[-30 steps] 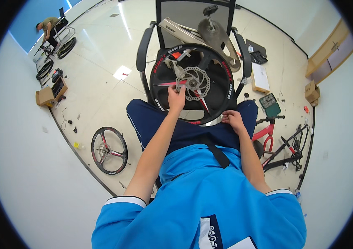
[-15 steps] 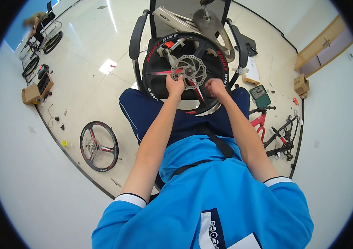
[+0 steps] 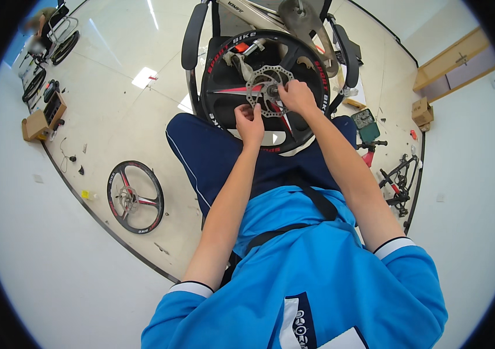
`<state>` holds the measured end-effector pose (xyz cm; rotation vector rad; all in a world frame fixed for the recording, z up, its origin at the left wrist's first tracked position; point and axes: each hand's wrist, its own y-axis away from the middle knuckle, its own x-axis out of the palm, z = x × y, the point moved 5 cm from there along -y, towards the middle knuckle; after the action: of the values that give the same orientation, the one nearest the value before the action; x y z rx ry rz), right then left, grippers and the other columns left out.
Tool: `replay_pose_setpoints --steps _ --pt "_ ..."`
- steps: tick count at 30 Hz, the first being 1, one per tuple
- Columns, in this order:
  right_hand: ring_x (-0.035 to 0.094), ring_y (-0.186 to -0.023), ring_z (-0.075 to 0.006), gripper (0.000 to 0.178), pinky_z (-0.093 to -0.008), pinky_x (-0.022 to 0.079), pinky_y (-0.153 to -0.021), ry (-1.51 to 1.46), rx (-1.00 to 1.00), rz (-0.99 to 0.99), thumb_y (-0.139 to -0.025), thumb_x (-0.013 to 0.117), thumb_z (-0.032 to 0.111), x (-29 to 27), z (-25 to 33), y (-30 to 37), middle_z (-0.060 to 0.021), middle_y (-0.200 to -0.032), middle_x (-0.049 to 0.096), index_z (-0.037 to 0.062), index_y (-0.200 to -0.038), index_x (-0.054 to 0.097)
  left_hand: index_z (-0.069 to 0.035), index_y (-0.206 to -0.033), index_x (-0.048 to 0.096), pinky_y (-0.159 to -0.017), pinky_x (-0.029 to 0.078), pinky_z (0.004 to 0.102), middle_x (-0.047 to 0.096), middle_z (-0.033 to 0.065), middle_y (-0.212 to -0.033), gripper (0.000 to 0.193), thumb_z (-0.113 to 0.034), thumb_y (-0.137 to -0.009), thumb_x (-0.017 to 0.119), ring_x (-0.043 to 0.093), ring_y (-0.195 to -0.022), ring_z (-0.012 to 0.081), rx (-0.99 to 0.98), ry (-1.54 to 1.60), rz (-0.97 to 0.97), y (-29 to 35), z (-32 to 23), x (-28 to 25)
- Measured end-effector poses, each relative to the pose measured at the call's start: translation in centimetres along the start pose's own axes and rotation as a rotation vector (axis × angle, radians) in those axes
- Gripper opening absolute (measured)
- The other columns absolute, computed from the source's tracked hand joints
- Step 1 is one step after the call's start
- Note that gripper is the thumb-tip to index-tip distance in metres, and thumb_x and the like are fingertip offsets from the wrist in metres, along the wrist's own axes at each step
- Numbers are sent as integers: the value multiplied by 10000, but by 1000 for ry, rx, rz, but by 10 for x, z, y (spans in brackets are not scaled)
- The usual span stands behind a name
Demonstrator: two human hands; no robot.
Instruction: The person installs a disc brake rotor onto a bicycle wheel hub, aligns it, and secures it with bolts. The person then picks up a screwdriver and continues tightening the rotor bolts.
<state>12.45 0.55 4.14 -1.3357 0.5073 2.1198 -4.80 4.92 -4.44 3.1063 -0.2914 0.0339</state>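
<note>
— Where to look first?

— At the three-spoke wheel (image 3: 238,91), laid across the seat of the black chair (image 3: 194,38), close against the navy trousers (image 3: 201,160). Black, with red and white flashes on the spokes and lettering around the rim.

— And at its middle?

— A perforated brake disc (image 3: 253,81), set around the hub (image 3: 273,90).

— Left hand (image 3: 250,124)?

— Just by the lower left edge of the disc. Fingers loosely bent, with a gap between them and the thumb. Thumb tip over or against the disc; impossible to tell which.

— Right hand (image 3: 298,96)?

— At the right side of the hub, thumb and fingertips bunched close. Pinching something small, or merely touching? Cannot tell.

— Beyond the wheel?

— Toward the chair back, a pale metal frame (image 3: 246,11).

— And around the chair?

— On the pale floor (image 3: 143,131), to the left, a second three-spoke wheel (image 3: 126,199); farther up, an opened cardboard box (image 3: 37,125). To the right, an open green case (image 3: 369,131) and a black bike frame (image 3: 399,186).

— Anybody else?

— Far off at upper left, a co-worker (image 3: 41,26), bent over beside some more wheels (image 3: 66,48). Too blurred for detail.
</note>
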Motion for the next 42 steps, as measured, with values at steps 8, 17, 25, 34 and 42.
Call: replay_pose_setpoints --steps 8,17,25,34,42 --pt "681 -923 -434 324 -505 546 -844 2 -103 58 -902 606 301 4 0 -11 -262 -956 706 -10 -921 694 -8 -1105 543 -728 515 324 640 89 -918 251 -159 -945 665 633 -781 176 73 -33 -25 -6 -18 -15" --pt "681 -861 -405 246 -504 543 -756 80 -409 -12 -896 638 271 -6 -4 0 -179 -901 712 77 -1047 630 -26 -1088 704 -872 505 416 647 151 -999 274 42 -858 572 615 -980 351 820 -415 426 -44 -97 42" --pt "681 -886 -388 206 -489 546 -759 -69 -316 -26 -893 659 233 -13 -4 7 -163 -922 722 93 -1044 654 -12 -955 740 -881 514 423 641 159 -974 183 -17 -802 640 623 -984 350 886 -729 930 -82 -94 80" --pt "691 -857 -387 234 -474 543 -747 -144 -196 -96 -894 691 263 -10 -7 12 -187 -886 718 72 -1027 662 -13 -892 714 -865 514 435 646 149 -959 163 -171 -852 699 624 -981 351 836 -802 720 -75 -99 75" --pt "686 -855 -390 196 -466 543 -760 -152 -299 -76 -874 683 202 -9 -6 8 -185 -878 717 66 -1015 675 -14 -950 753 -867 526 439 689 196 -938 195 -71 -819 620 650 -937 381 853 -773 932 -80 -102 81"
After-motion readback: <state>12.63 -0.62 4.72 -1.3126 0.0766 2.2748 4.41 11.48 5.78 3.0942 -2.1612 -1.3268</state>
